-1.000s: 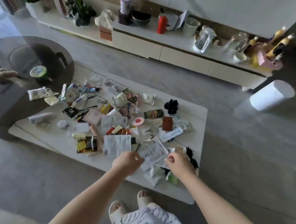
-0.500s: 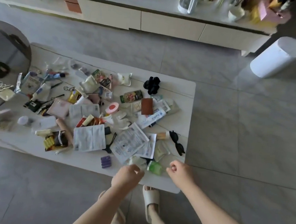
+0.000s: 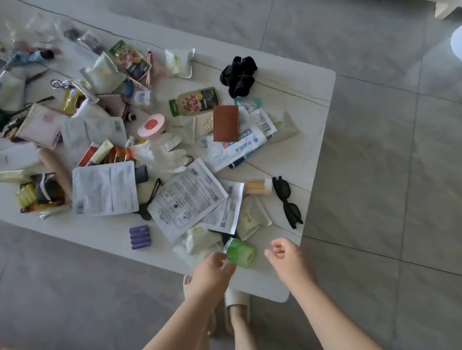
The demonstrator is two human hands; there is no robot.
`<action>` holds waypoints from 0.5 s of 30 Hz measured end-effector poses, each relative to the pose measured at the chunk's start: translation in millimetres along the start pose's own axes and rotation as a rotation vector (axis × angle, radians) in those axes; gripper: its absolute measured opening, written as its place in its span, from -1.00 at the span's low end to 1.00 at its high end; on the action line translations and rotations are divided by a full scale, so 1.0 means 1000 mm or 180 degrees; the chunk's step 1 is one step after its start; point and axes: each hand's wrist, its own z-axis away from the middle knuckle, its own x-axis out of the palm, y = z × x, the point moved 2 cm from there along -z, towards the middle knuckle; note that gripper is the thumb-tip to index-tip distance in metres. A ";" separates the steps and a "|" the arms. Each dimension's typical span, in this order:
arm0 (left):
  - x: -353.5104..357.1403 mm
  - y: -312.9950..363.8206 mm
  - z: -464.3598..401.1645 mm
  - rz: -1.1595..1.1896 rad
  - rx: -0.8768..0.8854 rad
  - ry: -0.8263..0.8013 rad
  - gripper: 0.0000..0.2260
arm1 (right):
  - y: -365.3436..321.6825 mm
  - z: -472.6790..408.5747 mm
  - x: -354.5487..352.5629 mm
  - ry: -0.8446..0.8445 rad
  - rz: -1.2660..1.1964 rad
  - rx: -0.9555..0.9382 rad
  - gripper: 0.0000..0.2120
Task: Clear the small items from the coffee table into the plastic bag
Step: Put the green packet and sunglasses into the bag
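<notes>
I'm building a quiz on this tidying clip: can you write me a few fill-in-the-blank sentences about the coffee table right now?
1. The left hand reaches toward a small ____ packet near the table's front edge.
2. The pack of batteries is ____ in colour.
3. The black sunglasses lie beside the toothpick jar, near the table's ____ edge.
4. The right hand holds ____.

Missing words: green; purple; right; nothing

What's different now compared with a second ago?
Both hands have drawn back from the papers to the table's near edge. The left hand now reaches for the green packet with loose fingers; the right hand hangs loosely curled, holding nothing. The sunglasses, purple batteries and the rest lie unmoved.
</notes>
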 end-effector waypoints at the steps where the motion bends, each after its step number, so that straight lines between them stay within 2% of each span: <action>1: 0.006 -0.001 -0.010 0.0010 -0.0006 0.0015 -0.62 | 0.002 -0.007 0.005 0.0007 -0.0024 -0.0018 -0.71; 9: 0.036 -0.021 -0.067 -0.0278 0.0033 0.0222 -0.58 | 0.007 -0.051 0.040 0.0093 0.0012 -0.0063 -0.64; 12: 0.043 -0.023 -0.081 -0.0111 -0.0017 0.0266 -0.64 | 0.011 -0.060 0.044 0.0243 -0.0022 -0.0045 -0.65; 15: 0.046 -0.019 -0.088 0.0355 -0.0186 0.0341 -0.63 | 0.013 -0.070 0.041 0.0524 -0.0098 -0.0023 -0.64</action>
